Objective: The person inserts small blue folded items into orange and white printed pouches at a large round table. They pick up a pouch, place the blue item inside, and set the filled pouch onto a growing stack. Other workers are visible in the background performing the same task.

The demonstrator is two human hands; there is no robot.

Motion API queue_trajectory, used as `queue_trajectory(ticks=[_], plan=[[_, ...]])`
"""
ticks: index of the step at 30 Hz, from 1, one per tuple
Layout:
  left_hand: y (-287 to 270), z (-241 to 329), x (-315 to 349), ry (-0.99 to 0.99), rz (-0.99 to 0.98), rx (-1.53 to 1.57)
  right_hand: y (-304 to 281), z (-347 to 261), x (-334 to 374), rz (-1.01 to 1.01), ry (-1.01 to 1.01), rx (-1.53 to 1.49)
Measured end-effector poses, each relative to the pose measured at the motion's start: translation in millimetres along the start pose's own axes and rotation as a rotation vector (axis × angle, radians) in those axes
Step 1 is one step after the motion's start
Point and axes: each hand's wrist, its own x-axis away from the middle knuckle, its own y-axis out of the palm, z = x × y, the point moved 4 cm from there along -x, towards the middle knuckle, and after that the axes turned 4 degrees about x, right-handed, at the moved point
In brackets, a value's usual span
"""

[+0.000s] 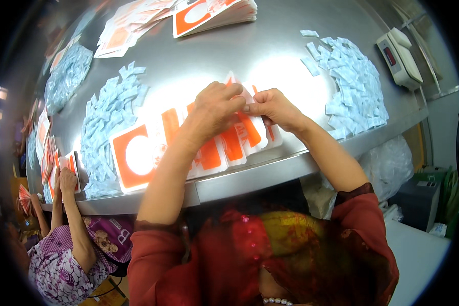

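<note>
A row of overlapping flat orange-and-white bags (209,154) lies along the table's near edge. The leftmost bag (133,156) shows a round white patch on orange. Over the right part of the row, my two hands meet at the upper edge of one bag. My left hand (214,108) is closed there, fingers curled, and whether it holds anything besides the bag's edge is hidden. With thumb and forefinger my right hand (280,109) pinches the same edge. Small pale-blue sachets are heaped on both sides: a left heap (107,120) and a right heap (354,84).
Stacks of orange-and-white bags (217,18) sit at the far side. A blue plastic sack (69,76) lies far left, and a white scale (399,58) stands at the right. At left, a co-worker's hands (66,179) are on similar bags. Clear plastic (390,166) hangs beneath the right edge.
</note>
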Motion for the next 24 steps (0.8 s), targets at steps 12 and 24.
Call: queue_trajectory(ticks=[12,24], plan=[[14.8,1.9,-0.5,0.032,-0.085,-0.096,-7.0,2.3,-1.9,0.114,-0.041,0.331],[18.7,2.8,-1.2,-0.065,-0.239,-0.135,-1.3,6.8,-10.3,0.208,-0.104,0.898]])
